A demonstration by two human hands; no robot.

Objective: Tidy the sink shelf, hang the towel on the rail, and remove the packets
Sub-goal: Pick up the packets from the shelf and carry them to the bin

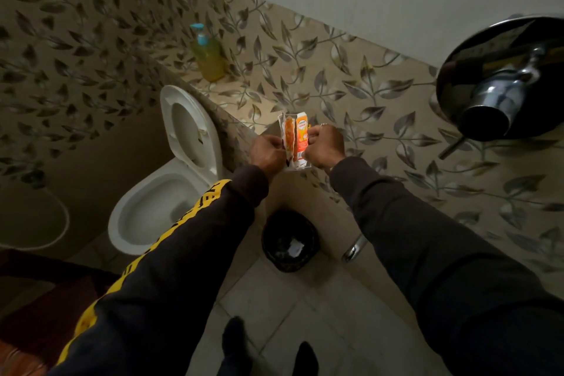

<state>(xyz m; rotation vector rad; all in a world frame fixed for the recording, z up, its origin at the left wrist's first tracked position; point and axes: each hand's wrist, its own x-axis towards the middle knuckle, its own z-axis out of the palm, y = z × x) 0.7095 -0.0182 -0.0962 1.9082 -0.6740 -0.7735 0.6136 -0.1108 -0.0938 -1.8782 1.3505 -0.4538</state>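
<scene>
The room is dim, with a warm, muddy cast. The brightest spot is the orange packet (294, 139) and the patch of shelf (305, 82) around it. The sleeves (427, 238) and the bin (290, 241) sink into near-black with little detail. The chrome tap (494, 94) carries sharp white glints. Wide-angle distortion bends the wall and shelf edges toward the corners. The soap bottle (207, 53) looks soft, and the lower left corner is smeared.
</scene>
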